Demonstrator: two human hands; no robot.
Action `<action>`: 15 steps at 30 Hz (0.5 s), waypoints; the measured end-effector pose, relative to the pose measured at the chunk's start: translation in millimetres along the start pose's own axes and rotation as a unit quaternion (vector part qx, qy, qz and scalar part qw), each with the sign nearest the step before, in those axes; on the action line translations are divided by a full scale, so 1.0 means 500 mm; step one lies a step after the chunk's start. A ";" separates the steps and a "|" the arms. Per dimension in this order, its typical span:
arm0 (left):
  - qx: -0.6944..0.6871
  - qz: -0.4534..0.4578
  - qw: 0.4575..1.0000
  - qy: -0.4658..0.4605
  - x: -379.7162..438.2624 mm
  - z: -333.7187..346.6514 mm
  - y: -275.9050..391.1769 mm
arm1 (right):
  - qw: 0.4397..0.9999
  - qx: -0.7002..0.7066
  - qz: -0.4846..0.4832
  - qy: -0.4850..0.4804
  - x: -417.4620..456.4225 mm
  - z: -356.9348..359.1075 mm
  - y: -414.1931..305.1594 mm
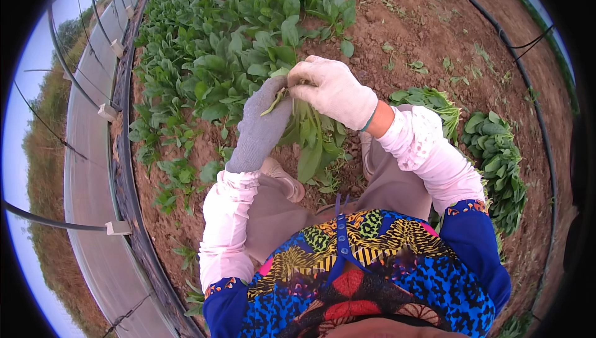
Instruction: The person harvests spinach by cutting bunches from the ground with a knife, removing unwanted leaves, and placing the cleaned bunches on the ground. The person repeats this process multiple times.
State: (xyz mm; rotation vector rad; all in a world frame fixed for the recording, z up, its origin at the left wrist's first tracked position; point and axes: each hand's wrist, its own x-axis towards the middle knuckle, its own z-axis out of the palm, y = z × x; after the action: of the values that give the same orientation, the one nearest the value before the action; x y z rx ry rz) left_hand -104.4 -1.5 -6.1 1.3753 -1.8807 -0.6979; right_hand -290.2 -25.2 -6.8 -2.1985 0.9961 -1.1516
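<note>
My left hand (265, 121), in a grey knit glove, is closed around a small bunch of leafy greens (313, 149) that look like spinach. The leaves hang down below my hands, over the soil between my shoes. My right hand (334, 90), in an off-white glove, meets the left at the top of the bunch, fingers bent and pinching at the stem end. A thin pale-green leaf (274, 102) sticks out by my left thumb. The fingers hide the stem ends themselves.
A dense bed of growing spinach (219, 53) spreads ahead and left. Cut bunches (496, 165) lie in a row at my right, beside more greens (430, 105). A black hose (521, 63) runs along the right. At left stand a low plastic sheet wall (91, 189) and hoops.
</note>
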 end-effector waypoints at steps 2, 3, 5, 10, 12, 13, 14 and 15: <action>-0.015 0.014 1.000 0.001 0.001 0.001 0.001 | 1.000 0.004 -0.004 0.008 0.002 -0.004 -0.002; -0.014 0.011 1.000 -0.007 0.002 0.001 0.001 | 1.000 0.001 -0.006 0.011 0.002 -0.001 -0.001; -0.004 0.002 1.000 -0.019 0.004 0.003 0.000 | 1.000 -0.004 -0.010 0.019 -0.002 0.007 0.004; 0.003 -0.007 1.000 -0.028 0.000 -0.004 -0.004 | 0.999 -0.018 -0.024 0.029 0.004 0.024 0.001; 0.012 0.002 1.000 -0.028 0.001 0.002 -0.019 | 0.999 -0.031 -0.003 0.019 0.000 0.025 -0.006; 0.011 0.009 1.000 -0.021 0.005 0.005 -0.023 | 0.999 -0.042 -0.003 0.020 0.010 0.021 -0.006; 0.009 0.016 1.000 -0.015 -0.002 0.013 -0.025 | 0.999 -0.027 -0.021 0.038 0.001 0.036 0.010; 0.012 0.031 0.999 -0.003 0.003 0.014 -0.023 | 0.997 -0.039 -0.034 0.052 0.000 0.040 0.011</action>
State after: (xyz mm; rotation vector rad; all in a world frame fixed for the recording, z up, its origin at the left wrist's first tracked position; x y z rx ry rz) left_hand -103.5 -6.0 -19.1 1.3245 -1.9332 -0.6517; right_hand -275.8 -27.1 -21.2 -2.2703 1.0316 -1.2889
